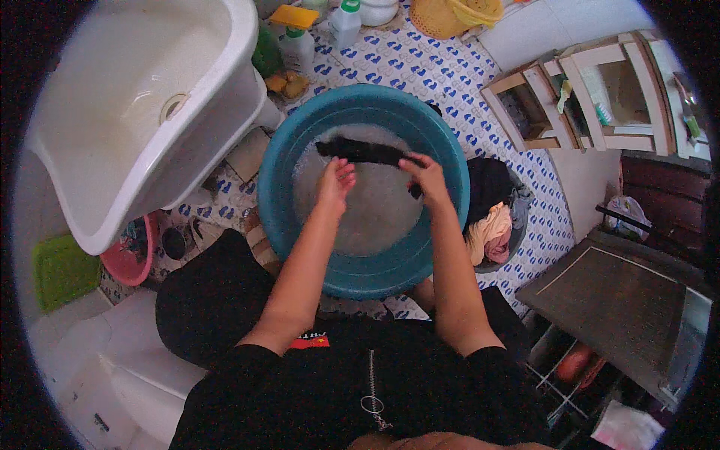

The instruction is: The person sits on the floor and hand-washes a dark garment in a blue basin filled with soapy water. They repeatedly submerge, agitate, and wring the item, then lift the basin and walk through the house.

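A large teal plastic basin [360, 278] stands on the floor before me with cloudy, sudsy water in it. Over the water stretches a narrow black cloth item [363, 152], possibly a sock. My right hand [426, 174] grips its right end, and a dark piece hangs below the fingers. My left hand [336, 180] is just beneath the left part of the cloth, fingers curled and palm partly turned up; whether it touches the cloth I cannot tell.
To the right, a grey tub [520, 239] holds black, peach and pink clothes [489, 230]. A white washbasin [225, 112] juts in at upper left, above a pink basin [149, 247]. Bottles [345, 25] and a yellow basket [436, 19] stand behind. A dark-topped table [613, 298] is at lower right.
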Demonstrator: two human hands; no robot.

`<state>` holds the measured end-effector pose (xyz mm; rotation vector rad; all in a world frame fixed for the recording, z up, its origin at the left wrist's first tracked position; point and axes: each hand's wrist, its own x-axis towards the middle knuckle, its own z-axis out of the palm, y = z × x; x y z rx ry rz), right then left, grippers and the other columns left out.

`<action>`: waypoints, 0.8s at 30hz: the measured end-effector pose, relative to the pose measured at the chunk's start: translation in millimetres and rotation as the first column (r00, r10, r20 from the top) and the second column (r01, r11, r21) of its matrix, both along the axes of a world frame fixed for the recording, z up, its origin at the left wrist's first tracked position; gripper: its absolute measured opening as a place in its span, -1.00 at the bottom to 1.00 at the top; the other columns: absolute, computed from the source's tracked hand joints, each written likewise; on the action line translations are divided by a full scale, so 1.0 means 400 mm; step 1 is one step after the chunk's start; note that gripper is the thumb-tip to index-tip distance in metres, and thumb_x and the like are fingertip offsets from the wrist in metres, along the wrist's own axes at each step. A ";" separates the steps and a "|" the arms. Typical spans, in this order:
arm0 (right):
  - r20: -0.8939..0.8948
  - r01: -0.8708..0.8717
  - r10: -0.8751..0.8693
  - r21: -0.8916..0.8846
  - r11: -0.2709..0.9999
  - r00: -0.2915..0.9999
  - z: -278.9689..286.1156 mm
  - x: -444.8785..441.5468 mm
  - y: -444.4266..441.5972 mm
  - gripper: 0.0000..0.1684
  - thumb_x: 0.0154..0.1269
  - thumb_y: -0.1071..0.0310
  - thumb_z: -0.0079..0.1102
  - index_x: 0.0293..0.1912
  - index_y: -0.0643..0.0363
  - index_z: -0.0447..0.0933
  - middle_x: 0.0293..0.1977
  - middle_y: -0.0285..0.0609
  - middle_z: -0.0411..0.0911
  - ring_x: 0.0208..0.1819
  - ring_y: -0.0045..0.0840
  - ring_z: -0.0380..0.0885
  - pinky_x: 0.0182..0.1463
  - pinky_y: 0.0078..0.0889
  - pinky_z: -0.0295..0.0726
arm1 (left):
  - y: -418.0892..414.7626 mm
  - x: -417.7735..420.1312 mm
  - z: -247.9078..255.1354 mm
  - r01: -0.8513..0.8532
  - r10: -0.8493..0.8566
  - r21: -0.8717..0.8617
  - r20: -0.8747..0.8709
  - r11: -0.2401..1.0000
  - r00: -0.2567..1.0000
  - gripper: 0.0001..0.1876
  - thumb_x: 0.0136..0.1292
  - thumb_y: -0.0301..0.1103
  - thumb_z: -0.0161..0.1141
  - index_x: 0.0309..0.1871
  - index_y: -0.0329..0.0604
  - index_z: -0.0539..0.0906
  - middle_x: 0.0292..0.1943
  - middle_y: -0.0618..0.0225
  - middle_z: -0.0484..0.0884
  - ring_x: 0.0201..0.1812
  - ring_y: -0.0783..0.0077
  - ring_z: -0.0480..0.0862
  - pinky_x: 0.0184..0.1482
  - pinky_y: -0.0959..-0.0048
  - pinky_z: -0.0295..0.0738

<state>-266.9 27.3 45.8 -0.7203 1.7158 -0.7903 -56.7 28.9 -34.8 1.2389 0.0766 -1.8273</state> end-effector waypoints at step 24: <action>-0.013 -0.418 0.452 -0.409 0.811 0.892 0.059 0.305 0.224 -0.75 0.19 0.43 0.01 -0.11 0.08 0.49 -0.41 -0.30 0.51 -0.39 -0.59 0.50 -0.28 -0.47 0.52 | 0.008 -0.016 -0.020 0.235 -0.212 0.076 -0.229 0.969 0.950 -0.48 0.15 0.13 0.25 -0.09 -0.15 0.50 -0.34 0.30 0.55 -0.37 0.37 0.59 -0.38 0.47 0.57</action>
